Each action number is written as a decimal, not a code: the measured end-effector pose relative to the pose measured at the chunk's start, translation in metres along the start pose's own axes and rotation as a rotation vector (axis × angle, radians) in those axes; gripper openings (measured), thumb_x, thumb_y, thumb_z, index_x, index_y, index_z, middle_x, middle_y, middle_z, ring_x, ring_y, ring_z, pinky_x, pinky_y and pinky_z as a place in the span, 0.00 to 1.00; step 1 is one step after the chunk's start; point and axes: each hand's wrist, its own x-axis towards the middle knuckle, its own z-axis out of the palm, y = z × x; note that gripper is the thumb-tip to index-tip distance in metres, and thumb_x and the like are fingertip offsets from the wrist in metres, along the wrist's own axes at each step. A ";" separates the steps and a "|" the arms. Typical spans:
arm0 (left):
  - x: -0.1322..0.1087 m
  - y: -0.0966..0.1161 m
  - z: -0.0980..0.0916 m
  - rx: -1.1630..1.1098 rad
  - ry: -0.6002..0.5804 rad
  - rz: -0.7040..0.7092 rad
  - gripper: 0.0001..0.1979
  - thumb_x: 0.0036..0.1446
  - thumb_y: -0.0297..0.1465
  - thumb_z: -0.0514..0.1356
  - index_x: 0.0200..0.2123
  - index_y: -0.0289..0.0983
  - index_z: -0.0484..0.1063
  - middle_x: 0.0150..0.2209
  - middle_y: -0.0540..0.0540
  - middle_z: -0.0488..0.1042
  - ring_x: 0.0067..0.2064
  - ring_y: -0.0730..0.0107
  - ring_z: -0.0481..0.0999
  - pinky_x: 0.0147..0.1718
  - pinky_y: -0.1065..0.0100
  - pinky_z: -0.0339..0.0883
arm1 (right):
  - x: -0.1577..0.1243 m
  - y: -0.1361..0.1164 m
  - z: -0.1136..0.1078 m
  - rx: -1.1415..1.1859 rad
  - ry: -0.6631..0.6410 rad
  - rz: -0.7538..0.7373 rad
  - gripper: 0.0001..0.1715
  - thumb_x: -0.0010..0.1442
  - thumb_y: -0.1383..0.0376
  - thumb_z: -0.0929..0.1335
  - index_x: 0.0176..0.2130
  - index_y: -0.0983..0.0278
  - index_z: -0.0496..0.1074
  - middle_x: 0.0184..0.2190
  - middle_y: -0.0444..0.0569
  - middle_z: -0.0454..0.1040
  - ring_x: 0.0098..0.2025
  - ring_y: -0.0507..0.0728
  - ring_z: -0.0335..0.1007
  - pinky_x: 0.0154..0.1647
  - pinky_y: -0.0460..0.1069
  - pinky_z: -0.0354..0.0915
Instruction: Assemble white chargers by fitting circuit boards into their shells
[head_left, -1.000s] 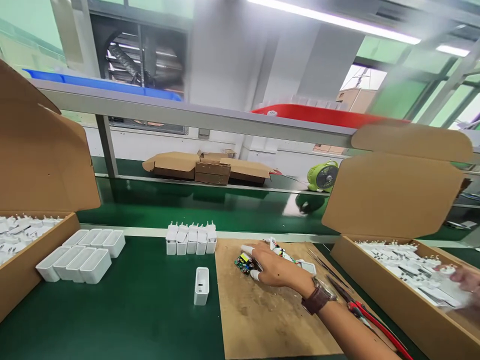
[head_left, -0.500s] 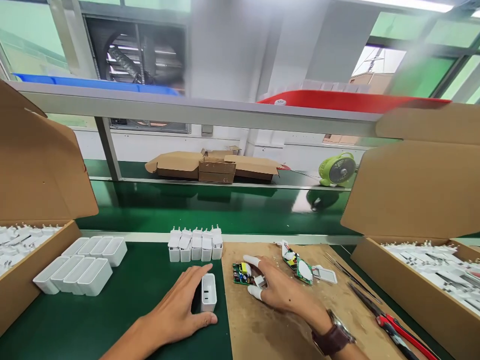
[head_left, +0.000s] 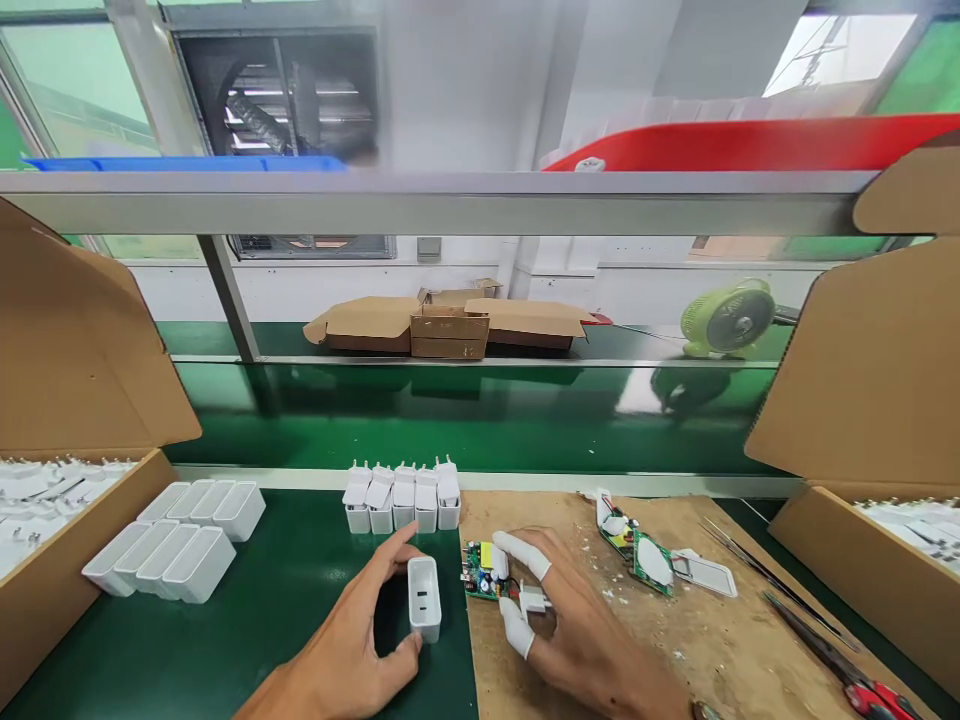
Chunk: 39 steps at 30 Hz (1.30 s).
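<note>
My left hand (head_left: 360, 635) curves around a small white charger housing (head_left: 424, 605) standing on the green table. The thumb touches its lower left corner, and the fingertips are at its far end. Two slots show inside the housing. White finger cots cover the thumb and index finger of my right hand (head_left: 559, 620). Those fingers close on the right end of a small green circuit board (head_left: 480, 570) with a yellow component. A white block (head_left: 534, 600) lies between the fingers, beside the board. More green circuit boards (head_left: 637, 550) and a white cover (head_left: 705, 573) lie to the right.
Filled white housings (head_left: 403, 497) stand in a row behind my hands; open white cases (head_left: 176, 550) are at left. A brown board (head_left: 637, 650) holds tweezers (head_left: 776, 580) and red-handled pliers (head_left: 832, 660). Cardboard boxes (head_left: 82, 555) (head_left: 862, 545) flank the table. A metal shelf (head_left: 480, 205) crosses above.
The view has shifted and tilted slightly. My left thumb has drawn back to the housing's near left corner. My right fingers have closed in on the board's right end.
</note>
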 end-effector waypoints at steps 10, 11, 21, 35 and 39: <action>0.005 0.018 0.007 0.054 0.001 -0.195 0.51 0.49 0.32 0.76 0.73 0.43 0.58 0.58 0.40 0.74 0.42 0.61 0.76 0.46 0.58 0.77 | 0.016 -0.012 -0.005 -0.015 0.187 -0.064 0.34 0.67 0.70 0.66 0.69 0.56 0.62 0.56 0.55 0.75 0.57 0.64 0.75 0.57 0.60 0.76; 0.006 0.020 0.008 0.057 -0.029 -0.211 0.48 0.50 0.31 0.75 0.72 0.43 0.60 0.56 0.41 0.75 0.41 0.61 0.77 0.46 0.58 0.77 | 0.021 -0.016 -0.008 -0.018 0.186 -0.094 0.34 0.67 0.70 0.66 0.69 0.56 0.61 0.56 0.55 0.75 0.57 0.64 0.74 0.57 0.60 0.75; 0.007 0.014 -0.001 0.186 0.167 0.045 0.35 0.52 0.23 0.74 0.62 0.41 0.71 0.58 0.40 0.76 0.61 0.47 0.72 0.63 0.46 0.70 | 0.015 -0.032 0.018 0.021 0.251 -0.179 0.40 0.66 0.73 0.65 0.72 0.55 0.56 0.56 0.56 0.73 0.58 0.65 0.72 0.57 0.60 0.75; 0.004 0.007 -0.001 0.393 0.205 0.304 0.33 0.67 0.22 0.63 0.71 0.46 0.61 0.59 0.37 0.70 0.59 0.49 0.70 0.57 0.49 0.74 | 0.002 -0.046 0.024 -0.132 0.075 -0.134 0.55 0.54 0.75 0.66 0.77 0.58 0.52 0.56 0.56 0.79 0.55 0.67 0.78 0.56 0.58 0.77; 0.003 0.007 -0.001 0.429 0.200 0.313 0.32 0.67 0.23 0.63 0.70 0.45 0.62 0.59 0.37 0.70 0.59 0.49 0.70 0.58 0.50 0.73 | 0.005 -0.050 0.021 -0.132 0.050 -0.128 0.56 0.53 0.74 0.66 0.76 0.58 0.52 0.55 0.56 0.79 0.53 0.67 0.78 0.54 0.58 0.78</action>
